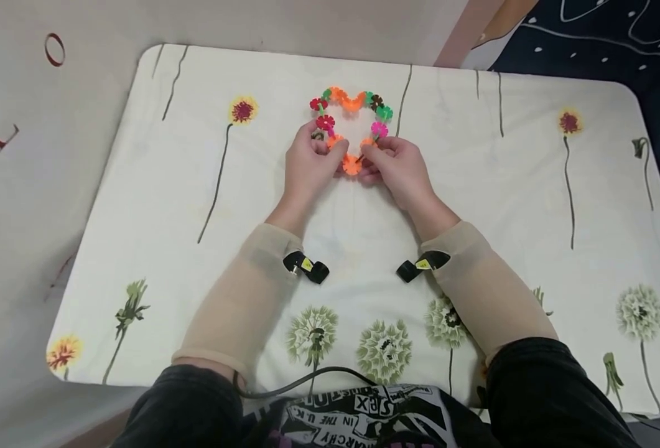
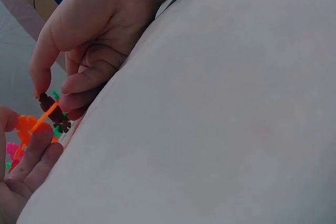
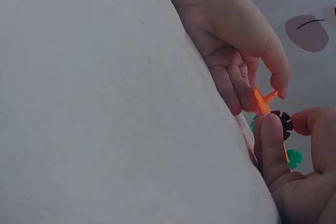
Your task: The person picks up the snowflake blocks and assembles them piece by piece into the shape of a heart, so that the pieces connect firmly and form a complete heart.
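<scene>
A heart-shaped chain of toothed plastic discs in orange, green, red, pink and brown lies in front of both hands. The left hand pinches an orange disc on the chain's near left side, thumb on top. On the near right side, the right hand pinches a brown disc between thumb and finger; the head view shows its dark edge. Between the fingertips, at the chain's near point, sits another orange disc. Fingers partly hide the joints there.
A pale flower-printed cloth covers the table. A wall borders its far edge, with a dark patterned curtain at the far right. Both wrists wear small black cameras, and a black cable runs near the body.
</scene>
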`<action>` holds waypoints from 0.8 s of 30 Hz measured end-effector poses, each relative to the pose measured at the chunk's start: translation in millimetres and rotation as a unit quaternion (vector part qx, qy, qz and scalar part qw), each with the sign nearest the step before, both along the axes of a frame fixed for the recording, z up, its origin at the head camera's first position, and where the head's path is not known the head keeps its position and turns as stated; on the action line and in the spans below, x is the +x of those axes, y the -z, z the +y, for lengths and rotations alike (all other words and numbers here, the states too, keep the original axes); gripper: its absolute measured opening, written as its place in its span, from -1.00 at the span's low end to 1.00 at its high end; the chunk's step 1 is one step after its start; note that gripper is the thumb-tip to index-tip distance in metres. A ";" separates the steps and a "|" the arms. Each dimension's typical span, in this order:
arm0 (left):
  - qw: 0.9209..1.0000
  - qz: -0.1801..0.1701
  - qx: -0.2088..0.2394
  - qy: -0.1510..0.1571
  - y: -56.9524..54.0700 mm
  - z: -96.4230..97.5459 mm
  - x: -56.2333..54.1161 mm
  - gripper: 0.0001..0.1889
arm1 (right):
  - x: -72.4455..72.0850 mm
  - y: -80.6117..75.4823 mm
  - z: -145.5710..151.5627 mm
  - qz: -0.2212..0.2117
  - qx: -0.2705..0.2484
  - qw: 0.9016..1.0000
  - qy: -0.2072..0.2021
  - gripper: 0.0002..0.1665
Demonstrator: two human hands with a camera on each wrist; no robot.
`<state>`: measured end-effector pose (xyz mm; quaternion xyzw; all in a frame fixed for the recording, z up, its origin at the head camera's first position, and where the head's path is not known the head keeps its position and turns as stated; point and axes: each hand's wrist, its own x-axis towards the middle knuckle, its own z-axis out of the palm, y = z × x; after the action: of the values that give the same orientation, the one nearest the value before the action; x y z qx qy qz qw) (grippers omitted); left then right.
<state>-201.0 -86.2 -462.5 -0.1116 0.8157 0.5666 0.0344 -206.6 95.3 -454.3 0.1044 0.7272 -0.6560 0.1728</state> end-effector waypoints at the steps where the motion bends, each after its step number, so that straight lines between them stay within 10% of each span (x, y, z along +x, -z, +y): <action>1: 1.000 0.001 0.004 -0.003 1.2 0.1 1.1 -0.20 | 1.2 0.9 -0.1 -0.001 -0.005 1.000 0.001 -0.41; 14: 0.998 0.033 0.051 -0.030 11.8 -0.4 10.5 -0.32 | 6.2 7.9 -2.7 -0.006 -0.011 1.000 -0.005 -0.32; 24: 0.997 -0.017 0.030 -0.075 5.7 -2.5 9.0 -0.49 | 0.0 6.9 -0.2 -0.048 -0.042 0.998 -0.006 -0.13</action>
<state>-192.0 -88.7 -468.2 -0.1809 0.7870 0.5897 0.0087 -206.5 95.1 -461.2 0.1243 0.6906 -0.6791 0.2156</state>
